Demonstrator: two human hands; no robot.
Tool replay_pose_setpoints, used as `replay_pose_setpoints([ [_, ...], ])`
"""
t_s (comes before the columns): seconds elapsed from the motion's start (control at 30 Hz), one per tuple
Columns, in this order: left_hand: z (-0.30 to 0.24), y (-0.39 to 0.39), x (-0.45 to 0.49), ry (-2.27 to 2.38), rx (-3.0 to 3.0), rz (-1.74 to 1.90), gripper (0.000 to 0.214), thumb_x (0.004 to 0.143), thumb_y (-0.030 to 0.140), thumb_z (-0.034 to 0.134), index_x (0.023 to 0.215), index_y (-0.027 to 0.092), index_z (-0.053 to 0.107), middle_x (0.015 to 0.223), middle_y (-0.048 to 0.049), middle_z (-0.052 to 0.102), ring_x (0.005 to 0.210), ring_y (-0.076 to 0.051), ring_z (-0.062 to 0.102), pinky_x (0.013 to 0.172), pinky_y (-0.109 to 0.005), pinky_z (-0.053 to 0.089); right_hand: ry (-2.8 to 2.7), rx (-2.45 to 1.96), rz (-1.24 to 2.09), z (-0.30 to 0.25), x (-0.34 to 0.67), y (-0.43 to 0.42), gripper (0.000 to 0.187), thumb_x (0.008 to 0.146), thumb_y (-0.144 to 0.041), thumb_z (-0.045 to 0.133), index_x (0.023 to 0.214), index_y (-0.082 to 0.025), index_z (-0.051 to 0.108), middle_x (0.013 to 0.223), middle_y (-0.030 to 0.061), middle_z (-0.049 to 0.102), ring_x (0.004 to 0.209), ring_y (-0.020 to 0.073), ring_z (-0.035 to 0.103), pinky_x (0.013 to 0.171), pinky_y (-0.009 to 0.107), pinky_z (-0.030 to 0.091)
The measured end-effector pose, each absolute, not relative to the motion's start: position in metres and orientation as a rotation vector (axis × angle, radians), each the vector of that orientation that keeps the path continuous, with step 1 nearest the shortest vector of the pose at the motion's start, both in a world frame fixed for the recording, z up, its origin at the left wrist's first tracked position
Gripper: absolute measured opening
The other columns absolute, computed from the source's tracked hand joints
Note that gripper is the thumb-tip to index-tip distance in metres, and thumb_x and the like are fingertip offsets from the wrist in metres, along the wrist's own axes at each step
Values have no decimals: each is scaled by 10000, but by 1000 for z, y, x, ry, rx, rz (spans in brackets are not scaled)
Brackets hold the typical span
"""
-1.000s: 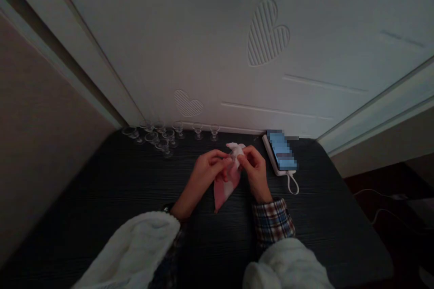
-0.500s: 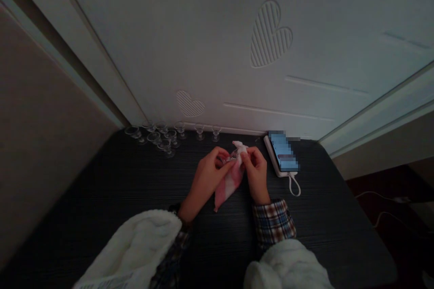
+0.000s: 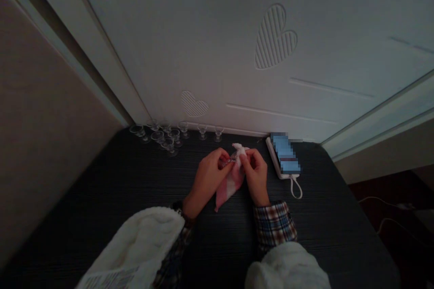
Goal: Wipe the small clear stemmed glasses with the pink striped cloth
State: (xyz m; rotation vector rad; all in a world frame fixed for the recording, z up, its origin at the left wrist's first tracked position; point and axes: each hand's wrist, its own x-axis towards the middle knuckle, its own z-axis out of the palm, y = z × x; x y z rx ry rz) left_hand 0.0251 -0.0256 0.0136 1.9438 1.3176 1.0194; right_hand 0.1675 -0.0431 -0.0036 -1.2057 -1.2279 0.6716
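Between the fingertips of my left hand [image 3: 209, 175] is a small clear glass [image 3: 233, 158], partly hidden by the fingers and the fabric. My right hand [image 3: 257, 175] pinches a pink-and-white cloth [image 3: 231, 185] against the glass from the right. One end of the cloth sticks up above the fingers, and the rest drapes down between the two hands toward the tabletop. Both hands are closed, over the middle of the dark table [image 3: 217, 244].
Several small stemmed glasses [image 3: 167, 144] are clustered at the back left, and two more [image 3: 202, 132] stand to their right along the white panel [image 3: 217, 54]. A phone [image 3: 285, 153] rests on a white power bank [image 3: 275, 162] with a looped cord [image 3: 297, 188], right of my hands.
The camera view has shifted slightly. My hands keep their hold, while the glass and the top of the cloth have turned a little between my fingers.
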Motion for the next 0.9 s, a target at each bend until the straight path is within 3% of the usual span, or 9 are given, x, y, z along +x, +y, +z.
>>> replay_pose_setpoints([
  [0.33,16,-29,25,1332,1905,991,126,766,306,617,718,194,586,716,1,653,664,-150,602,610,-250,432,-1186,-1121,752,-1,167,-44,190,829,-375,589,777,-193,568,695,-30,497,623,108,437,595,232,356],
  [0.7,18,-29,27,1118,1766,934,241,829,324,522,660,186,625,619,10,654,500,-119,558,532,-225,411,-1149,-1099,774,1,167,-44,214,814,-401,606,773,-199,548,681,-33,488,594,103,426,540,227,341],
  [0.9,14,-26,27,1130,1749,990,204,814,366,570,791,177,641,740,-18,675,654,-143,617,601,-229,462,-1123,-1102,787,0,168,-43,210,827,-402,588,795,-197,556,693,-36,489,579,91,414,523,220,338],
])
